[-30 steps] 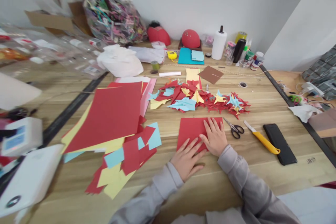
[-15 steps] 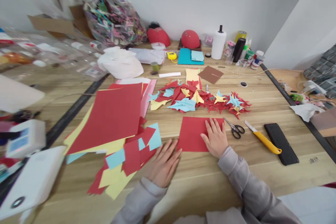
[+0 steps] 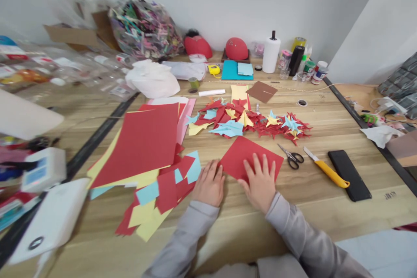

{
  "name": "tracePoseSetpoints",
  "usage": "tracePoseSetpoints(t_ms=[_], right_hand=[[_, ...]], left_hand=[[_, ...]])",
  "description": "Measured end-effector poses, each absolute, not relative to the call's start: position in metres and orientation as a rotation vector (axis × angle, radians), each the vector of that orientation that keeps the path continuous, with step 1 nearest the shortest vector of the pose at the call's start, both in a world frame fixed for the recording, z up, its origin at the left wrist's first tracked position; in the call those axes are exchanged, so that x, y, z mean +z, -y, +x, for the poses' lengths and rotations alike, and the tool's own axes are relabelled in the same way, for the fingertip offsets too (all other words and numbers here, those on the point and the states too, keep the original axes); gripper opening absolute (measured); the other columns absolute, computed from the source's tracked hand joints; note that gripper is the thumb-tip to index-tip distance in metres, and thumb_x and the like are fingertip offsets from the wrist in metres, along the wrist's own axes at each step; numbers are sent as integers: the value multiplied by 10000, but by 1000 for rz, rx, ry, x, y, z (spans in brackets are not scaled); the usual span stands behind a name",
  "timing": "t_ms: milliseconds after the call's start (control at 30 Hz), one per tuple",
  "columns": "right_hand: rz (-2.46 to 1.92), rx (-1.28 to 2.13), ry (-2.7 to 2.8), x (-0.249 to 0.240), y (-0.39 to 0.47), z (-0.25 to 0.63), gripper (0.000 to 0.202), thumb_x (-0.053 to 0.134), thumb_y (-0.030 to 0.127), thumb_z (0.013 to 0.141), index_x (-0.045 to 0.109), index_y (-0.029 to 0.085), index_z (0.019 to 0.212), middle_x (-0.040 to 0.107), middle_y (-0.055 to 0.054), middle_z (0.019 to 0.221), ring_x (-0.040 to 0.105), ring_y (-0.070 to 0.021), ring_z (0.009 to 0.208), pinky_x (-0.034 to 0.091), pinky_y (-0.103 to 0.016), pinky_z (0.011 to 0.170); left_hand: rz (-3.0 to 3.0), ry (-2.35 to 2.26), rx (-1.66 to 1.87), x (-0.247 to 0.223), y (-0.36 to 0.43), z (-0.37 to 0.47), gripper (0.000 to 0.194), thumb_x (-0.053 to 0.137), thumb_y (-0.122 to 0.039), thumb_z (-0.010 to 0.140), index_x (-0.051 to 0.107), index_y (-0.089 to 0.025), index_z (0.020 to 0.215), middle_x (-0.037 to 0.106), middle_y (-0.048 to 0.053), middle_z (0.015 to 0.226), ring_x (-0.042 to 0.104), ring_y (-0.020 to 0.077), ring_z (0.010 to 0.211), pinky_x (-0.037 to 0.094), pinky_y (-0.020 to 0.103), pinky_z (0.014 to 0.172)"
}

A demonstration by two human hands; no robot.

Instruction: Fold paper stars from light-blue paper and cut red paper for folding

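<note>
My right hand [image 3: 259, 178] lies spread on the red sheet [image 3: 243, 150], gripping nothing; my left hand [image 3: 209, 184], fingers loosely bent, rests by the sheet's left corner, no grip visible. The sheet, flat on the surface [image 3: 325, 215], has just swung cornerwise, giving my work a new angle. Far beyond it, leftward, a clear bag [image 3: 146, 28] bulges with colourful scraps.
</note>
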State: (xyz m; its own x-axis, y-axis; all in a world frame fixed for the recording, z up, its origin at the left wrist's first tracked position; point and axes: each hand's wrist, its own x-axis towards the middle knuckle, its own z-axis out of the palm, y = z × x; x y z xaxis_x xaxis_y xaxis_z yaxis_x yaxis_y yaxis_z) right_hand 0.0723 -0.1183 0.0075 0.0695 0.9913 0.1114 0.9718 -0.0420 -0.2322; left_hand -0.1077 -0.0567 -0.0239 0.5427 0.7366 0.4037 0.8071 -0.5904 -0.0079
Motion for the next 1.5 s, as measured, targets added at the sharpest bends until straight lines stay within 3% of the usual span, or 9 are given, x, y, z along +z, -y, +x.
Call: tracePoseSetpoints(t_ms=[133,300,600,800,1500], right_hand=[[-1811,270,2297,14,118,67,570,347,530,907,375,235,1394,340,-80,1486,220,-294,1377,113,-592,1099],[-1851,307,2315,15,106,60,539,360,535,901,416,268,1366,412,-106,1430,333,-321,1300,217,-596,1060],[-1834,294,2333,12,102,62,531,471,532,860,417,341,1352,440,-81,1401,367,-315,1262,253,-586,1049],[-1888,233,2342,18,102,59,462,480,497,867,503,318,1292,479,-101,1363,415,-302,1232,243,-566,1066],[-1946,338,2290,26,144,82,477,563,505,824,540,316,1260,453,-81,1408,397,-292,1272,262,-545,1070]], left_hand=[[-2593,1321,-523,-19,51,-96,365,383,-196,874,661,-21,1033,605,209,1101,545,300,1020,488,420,858],[-2547,1343,-452,-21,51,-92,344,438,-171,840,653,-11,1056,626,207,1087,549,313,1015,480,438,868],[-2626,1318,-284,-30,60,-95,398,447,-130,805,628,-19,1141,596,228,1209,517,322,1168,448,420,941],[-2648,1368,-291,-30,63,-92,414,432,-147,801,628,5,1133,581,243,1226,511,337,1179,449,435,952],[-2565,1361,-591,-31,59,-86,349,445,-130,792,663,-4,1033,636,254,1117,567,331,1088,486,461,877]])
